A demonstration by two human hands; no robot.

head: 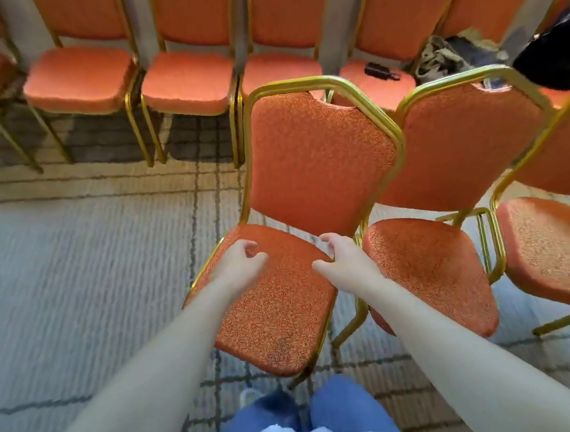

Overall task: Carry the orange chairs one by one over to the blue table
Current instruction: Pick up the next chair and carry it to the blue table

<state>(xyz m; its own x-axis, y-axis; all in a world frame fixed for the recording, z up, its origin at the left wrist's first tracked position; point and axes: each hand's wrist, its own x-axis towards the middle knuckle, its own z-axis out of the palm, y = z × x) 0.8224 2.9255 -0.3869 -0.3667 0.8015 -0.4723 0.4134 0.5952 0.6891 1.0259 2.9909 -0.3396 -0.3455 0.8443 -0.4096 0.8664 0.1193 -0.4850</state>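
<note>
The nearest orange chair with a gold frame stands right in front of me, its seat toward me. My left hand hovers over the rear left of that seat, fingers half curled, holding nothing. At the seat's rear right edge is my right hand, its thumb over the cushion; whether it grips the edge is unclear. Two more orange chairs stand in line to the right. The blue table is out of view.
A row of orange chairs lines the far wall. A small black object lies on one of their seats, with bags piled at the far right. Patterned carpet spreads out to my left.
</note>
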